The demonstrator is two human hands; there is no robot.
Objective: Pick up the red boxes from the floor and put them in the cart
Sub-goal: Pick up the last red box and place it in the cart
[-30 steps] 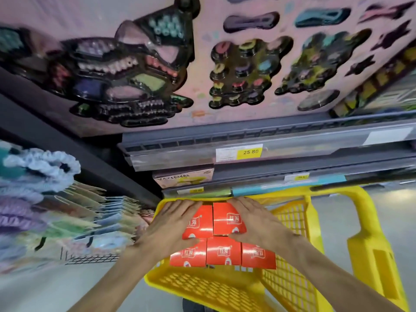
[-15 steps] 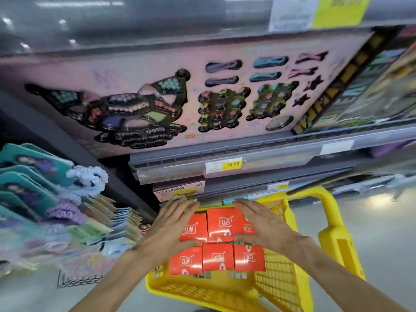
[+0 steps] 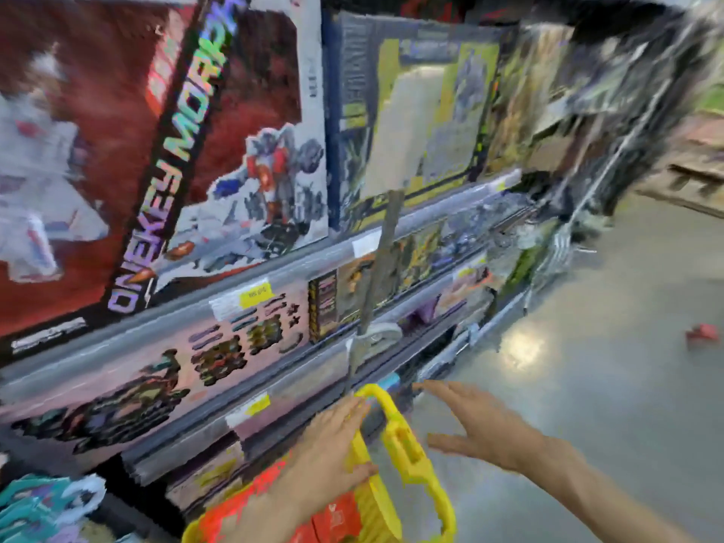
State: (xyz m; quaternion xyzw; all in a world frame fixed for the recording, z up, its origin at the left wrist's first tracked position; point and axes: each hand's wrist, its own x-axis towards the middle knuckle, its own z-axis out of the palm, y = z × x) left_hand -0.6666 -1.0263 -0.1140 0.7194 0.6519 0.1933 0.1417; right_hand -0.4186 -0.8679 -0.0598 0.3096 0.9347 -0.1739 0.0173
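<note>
Bright, even store light overhead. Heavy motion blur smears the whole frame, worst at the top right, with blocky pixel breakup on the shelf (image 3: 274,307) boxes. A white glare patch shines on the glossy floor (image 3: 521,346); wide-angle bending skews the edges.

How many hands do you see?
2. The left hand is over the yellow cart. The right hand is beside the cart's handle, open in the air.

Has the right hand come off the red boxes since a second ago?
Yes. The right hand has lifted off the red boxes and now hangs open to the right of the cart's yellow handle.
</note>
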